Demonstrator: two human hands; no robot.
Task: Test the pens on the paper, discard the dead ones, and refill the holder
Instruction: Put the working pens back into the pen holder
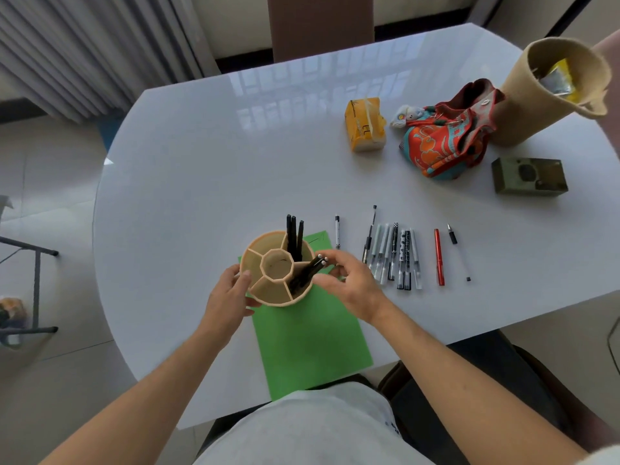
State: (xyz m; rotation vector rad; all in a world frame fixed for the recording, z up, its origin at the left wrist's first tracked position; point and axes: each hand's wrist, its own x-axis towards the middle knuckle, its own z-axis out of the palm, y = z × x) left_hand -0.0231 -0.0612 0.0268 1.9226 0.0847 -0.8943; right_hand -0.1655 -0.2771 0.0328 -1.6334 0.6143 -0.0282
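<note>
The tan pen holder (273,268) stands on the near end of the green paper (308,340), on the white desk (201,156). The left hand (229,293) grips the holder's left wall to steady it. The right hand (349,280) pinches a bunch of black pens (307,271) that lean in the right-hand compartment; three more black pens (293,236) stand upright in the far one. A row of loose pens (392,255) lies just right of the paper. Whether these pens are going in or coming out is, I think, unclear. Either way, move the bunch along the compartment's line, holder braced, so nothing catches the dividers.
</note>
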